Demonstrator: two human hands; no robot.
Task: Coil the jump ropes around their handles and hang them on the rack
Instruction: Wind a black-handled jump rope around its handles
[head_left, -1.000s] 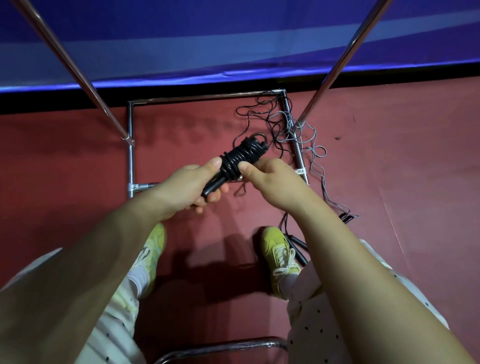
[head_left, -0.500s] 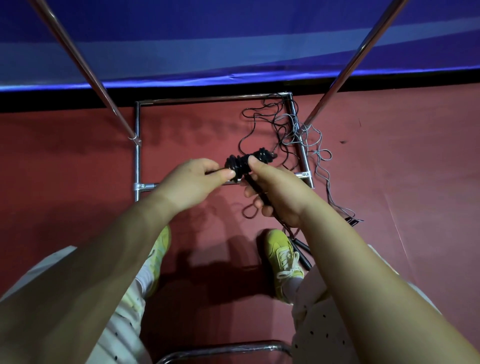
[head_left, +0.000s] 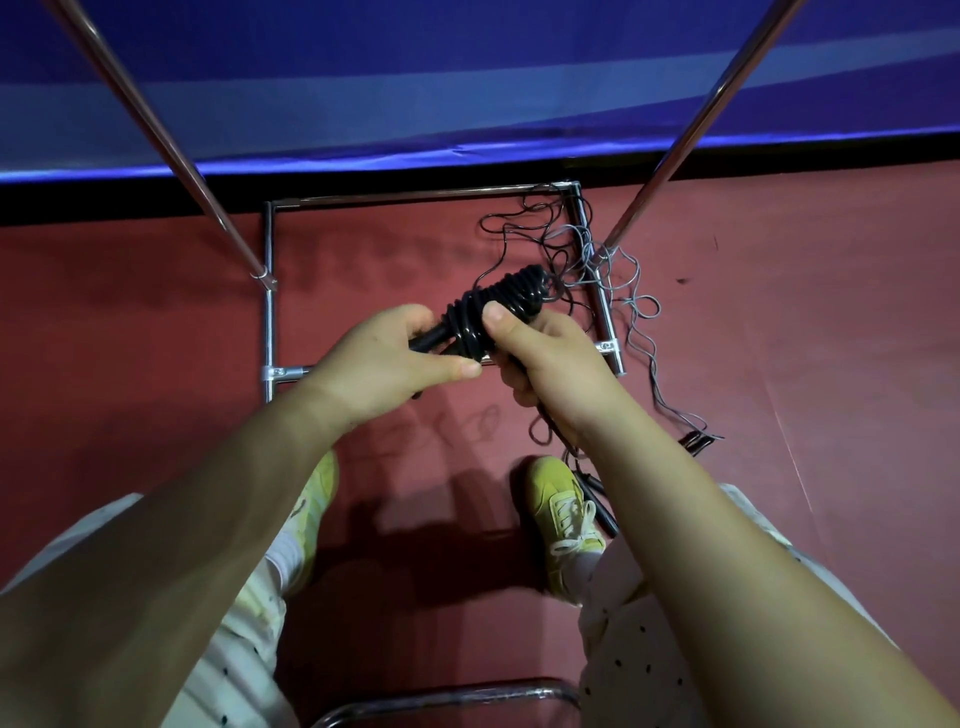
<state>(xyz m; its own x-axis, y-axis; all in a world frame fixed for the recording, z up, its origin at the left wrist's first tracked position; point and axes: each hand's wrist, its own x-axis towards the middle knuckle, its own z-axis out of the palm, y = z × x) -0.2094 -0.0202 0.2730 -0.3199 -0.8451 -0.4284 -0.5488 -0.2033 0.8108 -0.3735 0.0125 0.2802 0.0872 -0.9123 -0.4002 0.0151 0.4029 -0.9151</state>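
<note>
The black jump rope (head_left: 496, 306), already wound in thick coils round its handles, is held in the air above the chrome rack base (head_left: 268, 317), over its front crossbar. The left hand (head_left: 387, 358) has its grip clamped on the bare handle end, fingers curled round it. The right hand (head_left: 543, 353) grips the coiled bundle, thumb pressed on the coils. Loose black and grey rope (head_left: 587, 254) lies tangled over the rack base's right rail, trailing down to spare handles (head_left: 696, 441) on the red floor (head_left: 156, 338).
</note>
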